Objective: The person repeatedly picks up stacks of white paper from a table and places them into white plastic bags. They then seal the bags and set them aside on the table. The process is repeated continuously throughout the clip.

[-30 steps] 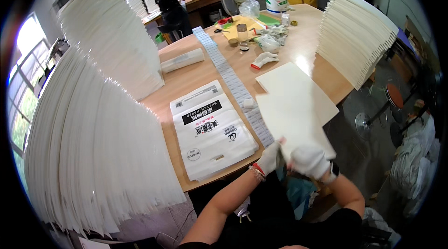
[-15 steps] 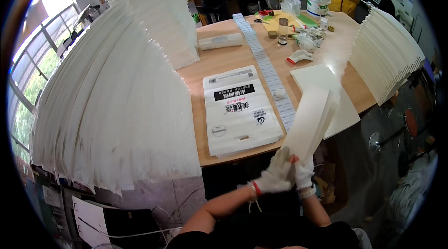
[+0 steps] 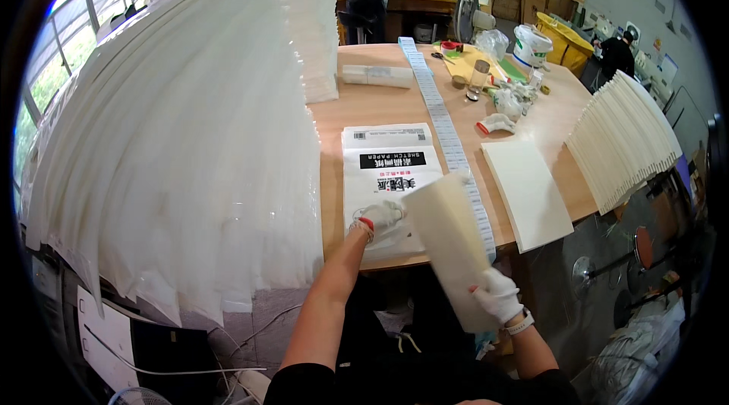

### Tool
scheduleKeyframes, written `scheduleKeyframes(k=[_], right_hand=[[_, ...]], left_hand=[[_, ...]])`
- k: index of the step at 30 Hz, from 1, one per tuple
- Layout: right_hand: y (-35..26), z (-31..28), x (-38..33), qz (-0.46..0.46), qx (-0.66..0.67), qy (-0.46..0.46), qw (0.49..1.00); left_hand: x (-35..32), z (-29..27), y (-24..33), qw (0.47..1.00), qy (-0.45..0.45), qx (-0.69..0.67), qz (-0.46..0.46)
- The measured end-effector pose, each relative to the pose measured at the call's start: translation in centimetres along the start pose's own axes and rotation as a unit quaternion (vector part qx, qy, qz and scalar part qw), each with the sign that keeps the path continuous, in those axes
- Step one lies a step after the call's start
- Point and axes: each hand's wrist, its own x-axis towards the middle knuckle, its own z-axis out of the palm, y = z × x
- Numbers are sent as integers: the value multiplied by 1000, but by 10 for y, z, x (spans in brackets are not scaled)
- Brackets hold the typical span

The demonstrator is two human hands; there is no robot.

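Note:
In my right hand (image 3: pixel 498 299), which wears a white glove, is a folded stack of cream paper (image 3: pixel 448 242). The thumb lies on its near face, and the stack leans up to the left over the table's front edge. My left hand (image 3: pixel 380 215), gloved too, is over the lower part of a pile of printed white plastic bags (image 3: pixel 391 144). Motion smears its fingers, so whether they pinch the top bag does not show. A thicker stack of white paper (image 3: pixel 528 192) lies to the right, partly past the table edge.
Tall piles of filled plastic-wrapped packs (image 3: pixel 190 139) fill the left side. A label strip (image 3: pixel 444 124) runs along the table (image 3: pixel 372 110). Farther back are a plastic roll (image 3: pixel 377 76), a glass jar (image 3: pixel 478 80), a loose glove (image 3: pixel 497 124) and a bucket (image 3: pixel 531 47). Fanned paper stacks (image 3: pixel 623 143) stand right.
My left hand has left the paper and moved left onto the printed bags. My right hand alone now holds the paper, which has tilted to the left. The whole view has shifted.

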Motion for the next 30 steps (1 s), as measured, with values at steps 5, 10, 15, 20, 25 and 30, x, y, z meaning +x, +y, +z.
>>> scheduleKeyframes(k=[5, 10, 15, 20, 25, 30], right_hand=[[5, -1, -3, 31, -71, -126, 989], [-1, -6, 2, 46, -49, -74, 995], [7, 24, 20, 78, -156, -249, 953], [-29, 3, 37, 123, -159, -259, 945], [-13, 47, 105, 92, -246, -199, 944], [26, 100, 164, 71, -356, -153, 919]], left_hand=[[10, 14, -16, 974, -1, 224, 28], [0, 9, 18, 994, 34, 81, 60], [49, -32, -12, 933, 87, -341, 76], [17, -58, 59, 969, 152, -136, 138], [-25, 5, 142, 942, 149, -55, 295], [-82, 26, 168, 851, 328, 46, 408]])
